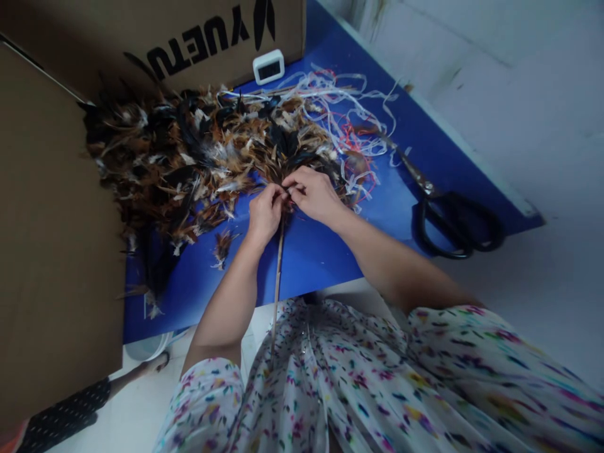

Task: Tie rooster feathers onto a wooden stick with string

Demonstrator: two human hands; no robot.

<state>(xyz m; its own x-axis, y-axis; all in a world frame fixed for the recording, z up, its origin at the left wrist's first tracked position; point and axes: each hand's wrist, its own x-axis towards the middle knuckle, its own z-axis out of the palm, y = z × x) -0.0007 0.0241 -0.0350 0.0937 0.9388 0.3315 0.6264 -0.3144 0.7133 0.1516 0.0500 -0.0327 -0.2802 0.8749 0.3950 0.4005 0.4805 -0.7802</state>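
A thin wooden stick (278, 270) runs from my fingertips down toward my lap. My left hand (265, 214) is closed in a pinch around its upper part. Right beside it, my right hand (315, 194) pinches at the same spot, its fingertips nearly touching the left ones. Whatever small thing lies between the right fingers is hidden. Dark and brown feathers (285, 148) fan out just beyond both hands, where the stick's top end is out of sight. A large heap of brown, black and white feathers (189, 163) spreads over the blue table to the left.
Black-handled scissors (427, 189) lie at the table's right edge. Tangled white and red plastic strips (349, 119) are behind my right hand. A small white device (268, 67) stands by a cardboard box (207, 25). Another cardboard panel (51, 239) blocks the left side.
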